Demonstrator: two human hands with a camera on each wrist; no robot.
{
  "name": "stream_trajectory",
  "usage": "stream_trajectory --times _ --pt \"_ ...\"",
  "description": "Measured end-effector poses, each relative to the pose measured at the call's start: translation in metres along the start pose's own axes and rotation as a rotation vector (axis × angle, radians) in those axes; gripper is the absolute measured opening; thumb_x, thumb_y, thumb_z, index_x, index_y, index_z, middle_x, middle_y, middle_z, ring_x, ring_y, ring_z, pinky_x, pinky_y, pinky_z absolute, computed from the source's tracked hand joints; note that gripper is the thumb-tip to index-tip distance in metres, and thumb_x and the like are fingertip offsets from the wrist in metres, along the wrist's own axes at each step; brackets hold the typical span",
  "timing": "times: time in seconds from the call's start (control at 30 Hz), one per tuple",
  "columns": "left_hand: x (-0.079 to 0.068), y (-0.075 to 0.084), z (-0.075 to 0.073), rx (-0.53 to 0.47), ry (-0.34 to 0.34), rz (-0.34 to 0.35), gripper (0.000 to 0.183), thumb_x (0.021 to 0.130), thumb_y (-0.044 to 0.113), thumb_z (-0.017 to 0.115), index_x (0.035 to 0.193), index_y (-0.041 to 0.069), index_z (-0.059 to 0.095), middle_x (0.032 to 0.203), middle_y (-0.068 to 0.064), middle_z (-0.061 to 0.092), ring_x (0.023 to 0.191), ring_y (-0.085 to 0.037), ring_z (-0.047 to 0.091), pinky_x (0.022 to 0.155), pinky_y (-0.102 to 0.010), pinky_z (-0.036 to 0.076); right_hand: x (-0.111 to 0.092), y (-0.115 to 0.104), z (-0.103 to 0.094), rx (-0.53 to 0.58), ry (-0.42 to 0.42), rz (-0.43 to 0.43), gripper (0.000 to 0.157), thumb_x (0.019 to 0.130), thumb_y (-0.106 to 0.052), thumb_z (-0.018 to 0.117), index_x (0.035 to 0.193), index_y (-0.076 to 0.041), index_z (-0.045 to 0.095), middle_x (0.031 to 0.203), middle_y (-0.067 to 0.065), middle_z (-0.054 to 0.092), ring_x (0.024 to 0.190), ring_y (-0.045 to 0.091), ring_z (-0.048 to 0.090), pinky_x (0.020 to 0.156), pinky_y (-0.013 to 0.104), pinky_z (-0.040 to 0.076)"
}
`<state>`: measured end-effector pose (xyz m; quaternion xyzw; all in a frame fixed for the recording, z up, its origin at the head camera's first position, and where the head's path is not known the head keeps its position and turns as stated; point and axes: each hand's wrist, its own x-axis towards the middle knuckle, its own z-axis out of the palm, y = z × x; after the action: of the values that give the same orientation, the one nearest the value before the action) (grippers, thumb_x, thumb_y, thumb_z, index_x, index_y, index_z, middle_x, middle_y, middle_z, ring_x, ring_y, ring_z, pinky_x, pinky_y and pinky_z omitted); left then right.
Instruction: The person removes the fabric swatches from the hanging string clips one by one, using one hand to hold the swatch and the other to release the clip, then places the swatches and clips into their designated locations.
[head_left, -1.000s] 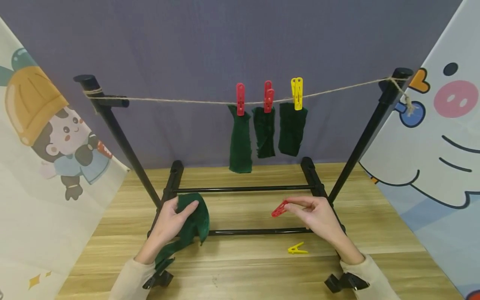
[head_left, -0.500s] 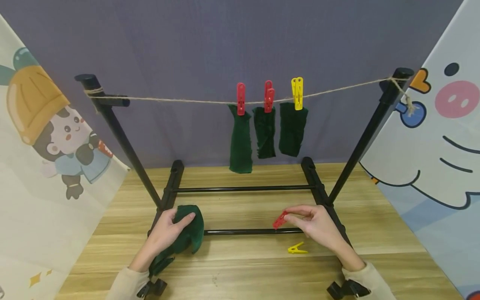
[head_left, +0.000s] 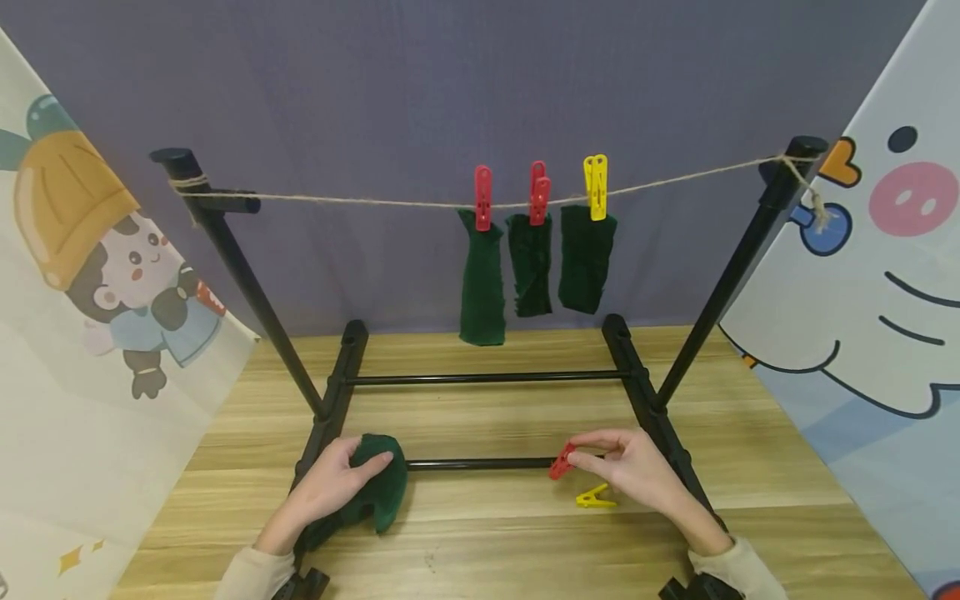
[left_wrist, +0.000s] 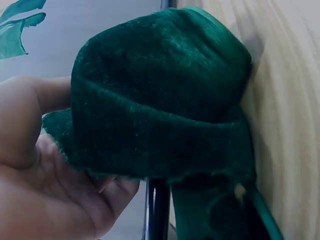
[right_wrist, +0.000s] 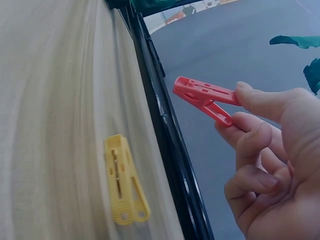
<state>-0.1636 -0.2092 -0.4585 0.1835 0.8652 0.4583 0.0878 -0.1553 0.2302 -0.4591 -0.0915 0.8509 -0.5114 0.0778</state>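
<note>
My left hand [head_left: 333, 479] grips a dark green cloth [left_wrist: 160, 100], thumb on top; the cloth droops in folds over the front bar at the left. In my right hand [head_left: 637, 467] a red clothespin [right_wrist: 205, 97] is pinched by its handle ends between thumb and fingertips, above the front bar. A yellow clothespin [head_left: 596, 497] lies on the table just below that hand. Higher up, a twine line [head_left: 360, 201] carries three green cloth strips [head_left: 482, 287], pinned by two red clothespins [head_left: 483, 198] and one yellow clothespin [head_left: 596, 187].
A black frame holds the twine between its left post [head_left: 247, 292] and right post [head_left: 723, 292]. Its front bar [head_left: 480, 463] and rear bar [head_left: 487, 378] cross low over the wooden table [head_left: 480, 542]. A grey backdrop [head_left: 375, 100] stands behind, with printed cartoon panels at both sides.
Both hands have lowered toward the table, the left with the green cloth and the right with the red clothespin. The hanging strips stay in place.
</note>
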Motion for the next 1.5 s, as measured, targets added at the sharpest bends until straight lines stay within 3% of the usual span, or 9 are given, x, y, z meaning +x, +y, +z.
stream_trajectory --times 0.23,0.43,0.6,0.67,0.8,1.0,1.1,1.23,1.5 --pt "-0.003 -0.005 0.002 0.034 -0.024 -0.07 0.037 0.097 0.035 0.056 0.071 0.01 0.051 0.058 0.007 0.045 0.052 -0.006 0.045 0.056 -0.027 0.045 -0.001 0.009 0.005 0.041 -0.039 0.017 0.036 0.079 -0.041 0.077 0.109 -0.023 0.073 0.089 0.004 0.071 0.037 0.011 0.03 0.034 0.024 0.032" --pt "-0.005 -0.008 0.003 0.051 -0.059 -0.075 0.03 0.098 0.037 0.055 0.08 0.013 0.06 0.063 0.007 0.045 0.054 -0.004 0.045 0.063 -0.025 0.047 -0.004 0.017 0.01 -0.048 -0.059 -0.01 0.04 0.078 -0.04 0.078 0.11 -0.017 0.073 0.051 -0.005 0.052 0.036 0.007 0.023 0.034 0.021 0.024" --pt "-0.008 -0.013 0.006 0.101 -0.081 -0.053 0.025 0.098 0.036 0.054 0.097 0.015 0.068 0.091 0.005 0.067 0.084 -0.012 0.063 0.075 -0.034 0.053 -0.007 0.019 0.012 -0.122 -0.061 -0.054 0.036 0.078 -0.039 0.078 0.108 -0.018 0.074 0.042 -0.008 0.038 0.035 0.003 0.021 0.034 0.019 0.022" --pt "-0.008 -0.014 0.008 0.135 -0.076 -0.054 0.029 0.098 0.036 0.055 0.109 0.014 0.069 0.113 -0.002 0.067 0.106 -0.024 0.061 0.086 -0.043 0.051 -0.008 0.02 0.012 -0.135 -0.071 -0.074 0.036 0.079 -0.039 0.078 0.108 -0.019 0.074 0.044 -0.008 0.039 0.035 0.002 0.021 0.033 0.019 0.022" --pt "-0.01 -0.015 0.01 0.176 -0.066 -0.085 0.038 0.097 0.038 0.055 0.117 0.007 0.067 0.123 -0.012 0.062 0.117 -0.036 0.054 0.091 -0.054 0.046 -0.01 0.022 0.01 -0.181 -0.119 -0.101 0.035 0.08 -0.04 0.076 0.109 -0.02 0.074 0.045 -0.01 0.039 0.035 -0.001 0.022 0.033 0.018 0.024" --pt "-0.014 -0.013 0.012 0.231 0.012 -0.127 0.041 0.095 0.04 0.059 0.116 0.006 0.068 0.121 -0.011 0.064 0.114 -0.033 0.058 0.09 -0.053 0.047 -0.013 0.025 0.005 -0.204 -0.161 -0.084 0.041 0.082 -0.042 0.074 0.113 -0.016 0.071 0.043 -0.009 0.048 0.033 0.0 0.029 0.032 0.018 0.026" --pt "-0.015 -0.012 0.011 0.279 0.037 -0.159 0.035 0.094 0.04 0.06 0.112 0.012 0.07 0.086 -0.001 0.069 0.077 -0.018 0.066 0.077 -0.041 0.053 -0.013 0.026 0.004 -0.209 -0.168 -0.072 0.041 0.083 -0.041 0.073 0.114 -0.014 0.071 0.044 -0.005 0.052 0.031 0.002 0.034 0.031 0.018 0.026" --pt "-0.016 -0.013 0.012 0.326 0.008 -0.169 0.029 0.095 0.038 0.059 0.105 0.014 0.072 0.047 0.011 0.039 0.04 -0.005 0.032 0.058 -0.028 0.045 -0.013 0.028 0.004 -0.219 -0.182 -0.046 0.039 0.085 -0.037 0.072 0.114 -0.012 0.07 0.047 -0.002 0.057 0.03 0.007 0.042 0.031 0.019 0.027" --pt "-0.018 -0.016 0.014 0.339 -0.064 -0.078 0.032 0.093 0.037 0.061 0.108 0.01 0.071 0.08 0.006 0.069 0.076 -0.014 0.065 0.083 -0.051 0.051 -0.014 0.031 0.007 -0.211 -0.159 -0.006 0.038 0.087 -0.033 0.071 0.117 -0.011 0.069 0.058 -0.002 0.063 0.032 0.009 0.045 0.032 0.019 0.028"
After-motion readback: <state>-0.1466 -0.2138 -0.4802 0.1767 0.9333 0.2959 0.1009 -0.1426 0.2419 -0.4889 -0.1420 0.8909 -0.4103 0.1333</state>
